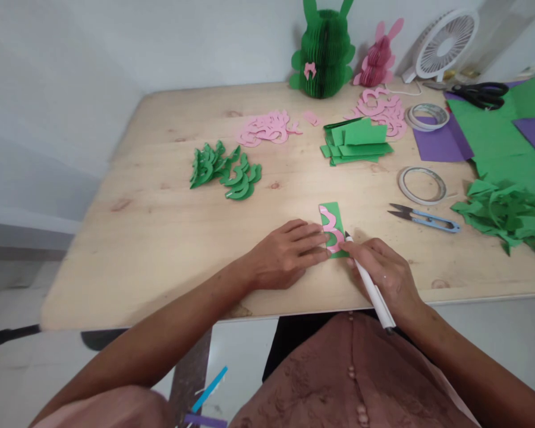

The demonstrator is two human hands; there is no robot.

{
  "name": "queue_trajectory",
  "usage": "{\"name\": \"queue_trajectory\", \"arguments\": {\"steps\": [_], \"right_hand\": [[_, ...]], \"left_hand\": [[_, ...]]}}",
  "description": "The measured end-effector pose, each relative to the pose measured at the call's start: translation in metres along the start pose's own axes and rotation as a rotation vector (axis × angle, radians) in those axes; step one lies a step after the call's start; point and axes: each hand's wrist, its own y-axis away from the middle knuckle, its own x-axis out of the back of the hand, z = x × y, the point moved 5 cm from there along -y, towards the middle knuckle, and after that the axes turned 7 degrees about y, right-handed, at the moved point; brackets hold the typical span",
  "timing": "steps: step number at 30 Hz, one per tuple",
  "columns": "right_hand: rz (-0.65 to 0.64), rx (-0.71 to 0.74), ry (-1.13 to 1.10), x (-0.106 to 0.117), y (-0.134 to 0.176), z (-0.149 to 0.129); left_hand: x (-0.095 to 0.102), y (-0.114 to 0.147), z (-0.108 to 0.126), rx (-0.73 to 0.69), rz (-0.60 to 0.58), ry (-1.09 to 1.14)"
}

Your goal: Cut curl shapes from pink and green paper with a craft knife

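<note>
A small green paper rectangle [332,210] lies near the table's front edge, with a pink curvy paper cutout [337,239] on top of it. My left hand [289,252] rests flat, fingers stretched out, their tips on the left side of the two papers. In my right hand [386,270] is a white pen [372,288], its dark tip by the right edge of the green rectangle. The right thumb and fingertips are close to the cutout's lower right. Part of the paper is hidden under my left fingertips.
Green cutouts [238,178], pink cutouts [267,128] and green strips [359,141] lie beyond my hands. To the right are blue thread snips [428,220], tape rolls [422,185], green scraps [508,208] and black scissors [481,94]. Paper rabbits [324,53] and a fan [446,46] stand behind.
</note>
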Motion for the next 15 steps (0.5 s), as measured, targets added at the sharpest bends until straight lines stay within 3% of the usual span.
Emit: {"name": "queue_trajectory", "arguments": {"steps": [15], "right_hand": [[-0.005,0.010,0.004,-0.0014,0.0010,0.0013]], "left_hand": [[0.0005,0.0001,0.0000,0.007,-0.007,0.014]]}}
